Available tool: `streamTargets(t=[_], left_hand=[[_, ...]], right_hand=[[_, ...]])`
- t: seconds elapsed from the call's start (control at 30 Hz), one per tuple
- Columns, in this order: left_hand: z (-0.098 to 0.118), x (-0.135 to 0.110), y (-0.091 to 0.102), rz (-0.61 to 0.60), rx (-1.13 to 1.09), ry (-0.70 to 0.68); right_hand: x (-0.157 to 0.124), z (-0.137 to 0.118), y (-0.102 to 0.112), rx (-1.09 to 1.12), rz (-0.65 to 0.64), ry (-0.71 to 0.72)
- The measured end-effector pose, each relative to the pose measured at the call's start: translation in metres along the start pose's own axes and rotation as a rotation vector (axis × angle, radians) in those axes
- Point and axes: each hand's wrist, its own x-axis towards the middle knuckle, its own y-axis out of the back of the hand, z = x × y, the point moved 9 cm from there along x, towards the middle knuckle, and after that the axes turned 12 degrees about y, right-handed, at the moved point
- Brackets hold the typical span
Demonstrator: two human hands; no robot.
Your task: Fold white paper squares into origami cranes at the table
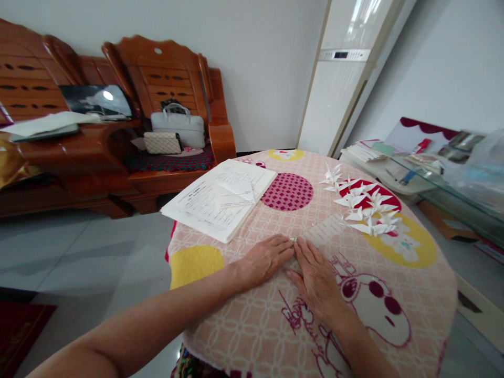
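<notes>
My left hand [264,260] and my right hand [318,281] lie flat, fingers stretched out, side by side on a round table covered with a pink patterned cloth [244,325]. Their fingertips meet over a small piece of paper [325,229] that runs out from under them toward the far right; most of what lies beneath the palms is hidden. Several folded white paper cranes [364,207] sit in a cluster beyond my right hand. A stack of printed paper sheets [220,202] lies beyond my left hand at the table's far left edge.
A wooden sofa [118,131] with a white handbag [179,126] and a quilted pouch [162,142] stands at the back left. A tall white air conditioner [340,79] fills the corner. A glass side table [433,173] with papers and bags is at the right.
</notes>
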Motion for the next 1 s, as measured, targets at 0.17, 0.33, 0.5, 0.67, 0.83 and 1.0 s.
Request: streamTargets(t=[0.17, 0.33, 0.5, 0.67, 0.83, 1.0], left_hand=[[0.005, -0.006, -0.004, -0.008, 0.059, 0.068], [0.003, -0.009, -0.006, -0.03, 0.082, 0.154], [0.0, -0.012, -0.011, -0.031, 0.129, 0.185], [-0.001, -0.014, -0.009, 0.013, 0.152, 0.206], [-0.002, -0.011, -0.007, -0.001, 0.173, 0.228], [-0.005, -0.01, -0.007, -0.059, 0.207, 0.284]], right_hand=[[0.003, -0.001, 0.001, -0.025, -0.012, -0.003], [0.005, -0.001, 0.002, -0.038, -0.013, 0.0], [0.008, 0.001, -0.001, -0.054, -0.012, -0.001], [0.015, 0.001, -0.003, -0.08, -0.049, -0.019], [0.018, 0.0, -0.005, -0.087, -0.055, -0.023], [0.017, 0.001, -0.008, -0.107, -0.045, -0.032]])
